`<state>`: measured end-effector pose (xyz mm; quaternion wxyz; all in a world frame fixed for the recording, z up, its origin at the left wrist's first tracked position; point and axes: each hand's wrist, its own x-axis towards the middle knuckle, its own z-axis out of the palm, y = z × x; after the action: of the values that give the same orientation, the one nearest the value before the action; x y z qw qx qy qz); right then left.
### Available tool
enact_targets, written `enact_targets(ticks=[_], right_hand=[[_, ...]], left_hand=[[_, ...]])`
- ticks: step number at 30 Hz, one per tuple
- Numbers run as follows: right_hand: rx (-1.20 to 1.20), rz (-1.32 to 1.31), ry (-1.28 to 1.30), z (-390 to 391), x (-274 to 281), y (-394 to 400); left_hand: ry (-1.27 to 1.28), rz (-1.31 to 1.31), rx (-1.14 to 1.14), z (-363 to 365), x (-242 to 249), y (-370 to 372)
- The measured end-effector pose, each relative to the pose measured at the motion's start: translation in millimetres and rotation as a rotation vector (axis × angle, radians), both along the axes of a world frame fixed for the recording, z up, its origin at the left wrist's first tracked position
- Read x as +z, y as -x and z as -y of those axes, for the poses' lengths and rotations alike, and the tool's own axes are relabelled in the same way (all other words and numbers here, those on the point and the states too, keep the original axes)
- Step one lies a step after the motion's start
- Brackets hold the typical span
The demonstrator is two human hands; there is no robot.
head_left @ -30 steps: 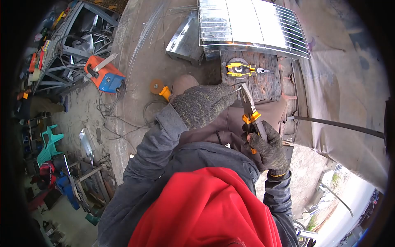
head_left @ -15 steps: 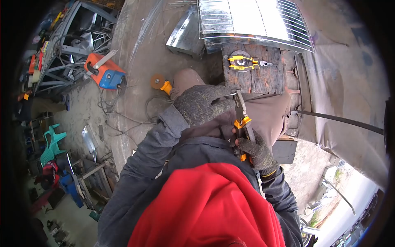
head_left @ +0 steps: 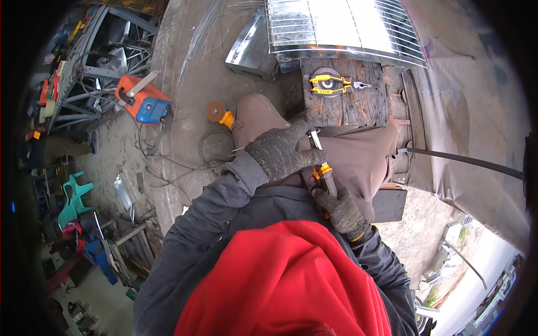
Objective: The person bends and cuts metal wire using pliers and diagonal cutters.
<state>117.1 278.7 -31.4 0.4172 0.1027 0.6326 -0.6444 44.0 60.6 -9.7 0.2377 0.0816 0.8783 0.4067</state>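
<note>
My left hand [head_left: 283, 150], in a grey knitted glove, is closed with its fingertips around the pliers' jaws. Thin metal wire [head_left: 239, 150] pokes out behind its wrist side; the rest is hidden in the glove. My right hand [head_left: 343, 211], gloved with bare fingertips, is wrapped round the yellow-and-grey handles of a pair of pliers [head_left: 325, 169]. The jaws point up and away, above my lap. Whether they bite on the wire cannot be made out. Ahead, a second pair of yellow-handled pliers [head_left: 332, 91] lies over a round disc [head_left: 327, 73] on a dark wooden block [head_left: 358, 112].
A wire grid [head_left: 294, 39] over shiny sheet metal stands beyond the block. To the left are an angle grinder [head_left: 226, 119] with its cable, an orange-and-blue machine [head_left: 147, 103] and a green plastic chair [head_left: 73, 196]. Another person's legs [head_left: 70, 147] show at far left.
The pliers' jaws have turned and moved slightly left, and my left fingers have come in around them. My right hand has shifted a little left. Wire ends now show behind my left hand.
</note>
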Motion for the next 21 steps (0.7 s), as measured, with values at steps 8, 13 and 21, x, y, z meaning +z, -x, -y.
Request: enact_targets(ticks=[8, 13, 21], right_hand=[[0.063, -0.114, -0.082, -3, -33, -12], [0.052, -0.304, -0.084, -1, -36, -12], [0.029, -0.355, -0.086, 2, -44, -14]], left_hand=[[0.021, 0.013, -0.062, -2, -20, 0], [-0.023, -0.037, -0.068, 0, -26, -1], [0.069, 0.065, -0.077, -3, -23, 1]])
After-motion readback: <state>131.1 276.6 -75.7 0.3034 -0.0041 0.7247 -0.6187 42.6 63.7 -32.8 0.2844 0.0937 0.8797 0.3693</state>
